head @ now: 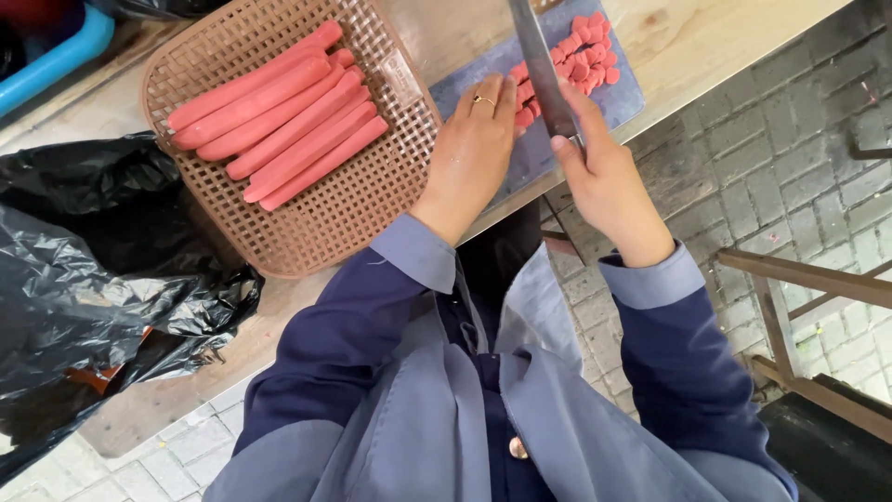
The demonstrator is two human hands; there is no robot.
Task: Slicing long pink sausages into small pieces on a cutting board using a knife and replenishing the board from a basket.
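Here, at the board:
Left hand: yours, flat, pinning the sausage.
Right hand: gripping the knife, blade crossing the sausage's length just right of your fingertips.

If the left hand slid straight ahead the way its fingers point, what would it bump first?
Probably the pile of cut pink sausage slices on the grey cutting board; the left hand already touches the nearest pieces.
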